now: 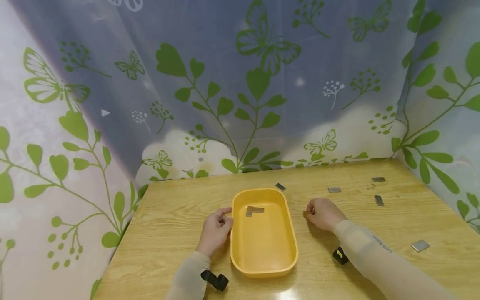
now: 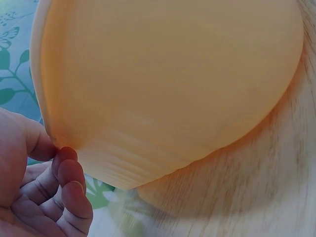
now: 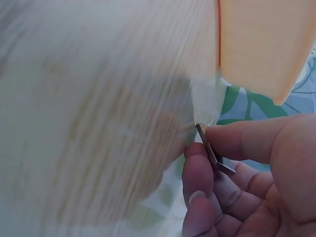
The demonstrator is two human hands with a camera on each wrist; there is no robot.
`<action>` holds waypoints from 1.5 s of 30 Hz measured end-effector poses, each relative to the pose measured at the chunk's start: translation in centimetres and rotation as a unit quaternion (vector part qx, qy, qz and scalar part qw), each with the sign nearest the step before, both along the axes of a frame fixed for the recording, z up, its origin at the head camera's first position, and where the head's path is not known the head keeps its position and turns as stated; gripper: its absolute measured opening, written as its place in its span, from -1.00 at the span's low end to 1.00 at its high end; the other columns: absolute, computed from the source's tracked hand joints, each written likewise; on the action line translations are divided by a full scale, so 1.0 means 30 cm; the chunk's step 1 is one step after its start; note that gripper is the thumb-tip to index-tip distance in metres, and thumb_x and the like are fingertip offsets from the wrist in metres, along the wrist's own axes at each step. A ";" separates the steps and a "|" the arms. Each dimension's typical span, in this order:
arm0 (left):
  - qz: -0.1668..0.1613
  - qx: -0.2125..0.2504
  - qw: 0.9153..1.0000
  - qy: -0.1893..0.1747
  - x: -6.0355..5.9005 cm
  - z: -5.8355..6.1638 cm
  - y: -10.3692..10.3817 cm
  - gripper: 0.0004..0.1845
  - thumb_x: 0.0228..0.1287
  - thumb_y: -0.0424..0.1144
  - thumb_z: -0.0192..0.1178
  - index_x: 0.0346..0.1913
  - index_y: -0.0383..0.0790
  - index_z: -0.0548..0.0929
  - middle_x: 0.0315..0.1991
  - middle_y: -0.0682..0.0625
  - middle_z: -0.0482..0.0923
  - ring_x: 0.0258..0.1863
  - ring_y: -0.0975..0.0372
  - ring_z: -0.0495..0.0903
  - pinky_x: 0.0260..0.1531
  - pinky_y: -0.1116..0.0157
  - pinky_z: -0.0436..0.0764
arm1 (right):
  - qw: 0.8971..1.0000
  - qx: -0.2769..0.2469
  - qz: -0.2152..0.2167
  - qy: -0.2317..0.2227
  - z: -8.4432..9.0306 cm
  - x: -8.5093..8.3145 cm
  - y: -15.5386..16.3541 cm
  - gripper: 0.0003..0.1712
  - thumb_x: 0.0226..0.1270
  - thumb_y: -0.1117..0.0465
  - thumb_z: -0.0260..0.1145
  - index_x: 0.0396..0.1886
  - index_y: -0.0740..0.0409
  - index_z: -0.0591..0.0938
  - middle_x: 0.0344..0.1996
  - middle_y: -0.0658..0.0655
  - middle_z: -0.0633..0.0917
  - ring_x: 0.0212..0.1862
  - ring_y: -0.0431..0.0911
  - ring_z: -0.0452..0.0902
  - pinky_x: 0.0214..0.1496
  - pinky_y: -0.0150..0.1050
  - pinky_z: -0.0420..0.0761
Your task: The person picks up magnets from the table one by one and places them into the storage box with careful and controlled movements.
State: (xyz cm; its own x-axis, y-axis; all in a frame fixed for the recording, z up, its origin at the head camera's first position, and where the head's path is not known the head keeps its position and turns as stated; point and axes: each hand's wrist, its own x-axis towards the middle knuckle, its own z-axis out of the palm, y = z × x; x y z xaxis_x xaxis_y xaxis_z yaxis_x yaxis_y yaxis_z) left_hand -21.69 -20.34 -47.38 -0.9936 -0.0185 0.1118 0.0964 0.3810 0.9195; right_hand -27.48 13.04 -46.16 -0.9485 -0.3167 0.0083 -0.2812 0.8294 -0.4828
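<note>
A yellow plastic tray [image 1: 264, 254] with rounded corners stands on the table between the hands. Two small flat metal pieces [image 1: 258, 210] lie inside it near its far end, one against the other. At the tray's left side, my left hand [image 1: 215, 231] pinches the rim between thumb and fingertips, as the left wrist view shows. To the right of the tray, just above the table, my right hand [image 1: 325, 213] holds a thin metal piece [image 3: 208, 145] between thumb and fingers. Its lower end looks bent or overlapped by a second piece; I cannot tell which.
More small metal plates lie on the wooden table [image 1: 180, 208]: one behind the tray [image 1: 280, 186], several to the right, the nearest plate [image 1: 420, 245] near the right edge. A leaf-and-butterfly patterned curtain [image 1: 210, 137] hangs along the table's back and sides.
</note>
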 end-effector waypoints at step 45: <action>-0.024 0.023 0.999 -0.021 0.071 0.140 0.027 -0.63 0.37 -0.43 0.06 0.19 -0.51 0.47 -0.41 -0.24 0.54 -0.51 0.11 0.49 -0.55 0.41 0.49 | 0.999 0.038 0.024 -0.003 0.090 -0.029 -0.004 -0.79 0.21 0.16 0.41 -0.21 0.17 0.73 -0.28 0.06 0.69 -0.25 -0.04 0.59 -0.17 -0.03 0.58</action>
State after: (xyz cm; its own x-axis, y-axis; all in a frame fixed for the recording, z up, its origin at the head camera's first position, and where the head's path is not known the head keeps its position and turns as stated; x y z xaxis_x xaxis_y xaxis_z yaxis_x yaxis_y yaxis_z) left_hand -19.55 -19.54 -43.18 -0.9973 0.0254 0.0692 0.0737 0.3343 0.9396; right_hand -28.35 12.93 -43.47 -0.9320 -0.3618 -0.0222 -0.3194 0.8488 -0.4213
